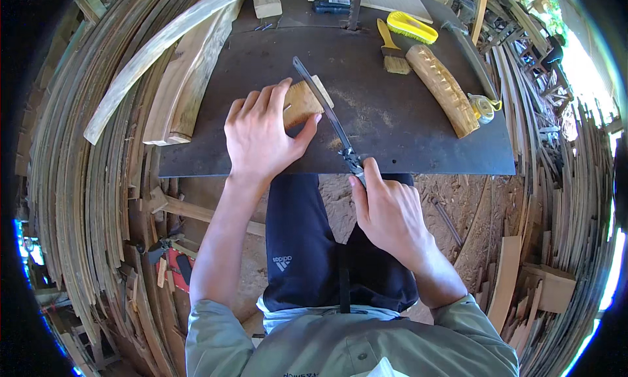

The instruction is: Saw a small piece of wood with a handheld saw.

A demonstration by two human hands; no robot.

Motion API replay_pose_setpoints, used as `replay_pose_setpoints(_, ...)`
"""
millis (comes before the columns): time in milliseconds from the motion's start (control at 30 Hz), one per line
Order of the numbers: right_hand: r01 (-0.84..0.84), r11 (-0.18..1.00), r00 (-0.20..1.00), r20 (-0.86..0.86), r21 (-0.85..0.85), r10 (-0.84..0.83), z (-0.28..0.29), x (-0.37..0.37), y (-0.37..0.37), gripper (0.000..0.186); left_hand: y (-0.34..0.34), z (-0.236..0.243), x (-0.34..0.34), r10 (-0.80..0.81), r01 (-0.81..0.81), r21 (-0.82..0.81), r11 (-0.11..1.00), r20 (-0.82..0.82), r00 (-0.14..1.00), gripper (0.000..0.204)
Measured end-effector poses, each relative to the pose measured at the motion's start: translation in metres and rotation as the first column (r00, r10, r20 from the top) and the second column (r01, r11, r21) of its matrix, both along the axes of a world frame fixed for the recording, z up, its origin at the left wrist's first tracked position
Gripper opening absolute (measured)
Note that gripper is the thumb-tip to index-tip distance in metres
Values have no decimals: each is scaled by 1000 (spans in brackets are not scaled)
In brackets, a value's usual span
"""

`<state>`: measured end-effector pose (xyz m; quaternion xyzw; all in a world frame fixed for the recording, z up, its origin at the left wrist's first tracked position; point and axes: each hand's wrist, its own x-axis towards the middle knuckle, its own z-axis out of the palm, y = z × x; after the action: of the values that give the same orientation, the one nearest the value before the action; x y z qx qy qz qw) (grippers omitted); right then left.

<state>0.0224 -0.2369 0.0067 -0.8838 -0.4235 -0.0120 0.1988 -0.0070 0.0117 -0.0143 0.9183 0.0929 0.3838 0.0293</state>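
On the dark table [261, 161], a small wooden block [302, 103] lies under my left hand [260, 131]. The fingers of that hand curl over the block's far left side, and the thumb presses its near edge. My right hand [392, 210] is wrapped round the handle of a hacksaw [327, 107]. Its narrow, dark length slants away to the left and crosses the block's right end. I cannot tell how deep the blade sits in the wood. Pale sawdust [366, 105] is scattered to the right of the block.
Rough planks [173, 89] stand at the left. Farther right are a paintbrush [394, 55], a yellow scrubbing brush [412, 27], a notched wooden piece [445, 92], a tape measure [485, 108] and a long-handled tool [472, 59]. An upright saw blade [355, 7] rises through the table's far part.
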Motion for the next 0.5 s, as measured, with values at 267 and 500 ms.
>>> replay_pose_setpoints(267, 3, 1000, 1000, 21, -30, -2, 0, 0, 4, 29, 0, 3, -2, -8, 7, -42, 999, -44, 999, 56)
replay_pose_setpoints(500, 33, 998, 999, -17, -54, -34, 4, -6, 7, 28, 2, 1, -2, -13, 12, -21, 1000, -53, 999, 53)
